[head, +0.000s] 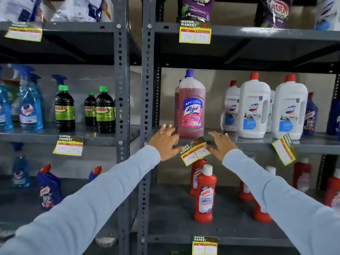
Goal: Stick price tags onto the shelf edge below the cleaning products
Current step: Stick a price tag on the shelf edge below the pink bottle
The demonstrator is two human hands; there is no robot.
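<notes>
Two hands, left hand (165, 142) and right hand (221, 145), flank one tilted price tag (195, 153).

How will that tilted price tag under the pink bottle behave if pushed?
The price tag looks like thin paper, so it probably bends easily. It sits crooked between the left hand and right hand, so it may well swivel or peel.

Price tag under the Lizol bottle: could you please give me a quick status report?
Left hand and right hand open, flanking the price tag. Tag tilted on the shelf edge below the Lizol bottle. Nothing in the way.
</notes>
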